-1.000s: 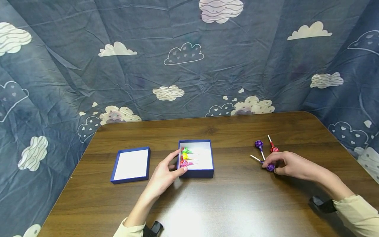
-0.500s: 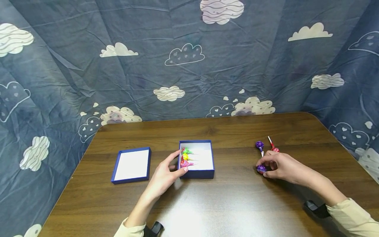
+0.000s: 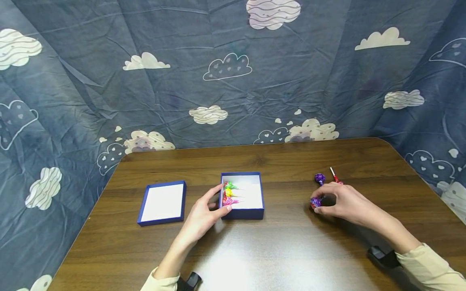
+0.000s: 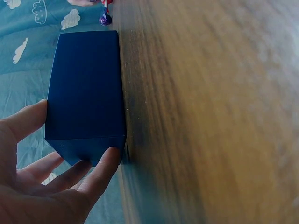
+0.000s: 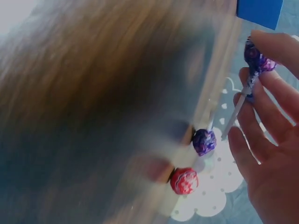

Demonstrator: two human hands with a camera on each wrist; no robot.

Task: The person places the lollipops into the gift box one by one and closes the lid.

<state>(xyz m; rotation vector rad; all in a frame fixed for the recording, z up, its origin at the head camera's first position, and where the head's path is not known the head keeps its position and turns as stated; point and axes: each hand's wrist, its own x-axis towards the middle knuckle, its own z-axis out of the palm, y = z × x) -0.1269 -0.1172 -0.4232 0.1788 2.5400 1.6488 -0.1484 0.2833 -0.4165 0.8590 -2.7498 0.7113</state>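
Surface: dark wood table point(image 3: 276, 250), glossy glare near the front edge.
Backdrop: blue cloud-print cloth point(image 3: 225, 68) on three sides.
Left hand point(image 3: 204, 214): fingers straight against blue box point(image 3: 242, 212), at centre.
Right hand point(image 3: 344, 202): pinching purple lollipop point(image 3: 315, 201), at 3 o'clock of the box.
Lid point(image 3: 162, 202): at 9 o'clock.

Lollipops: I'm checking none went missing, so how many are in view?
6: three in the open blue box, one pinched in the right hand, two on the table behind it. Others may be hidden.

Cream sleeves point(image 3: 429, 262) on 2 arms (black wrist straps point(image 3: 380, 255)).
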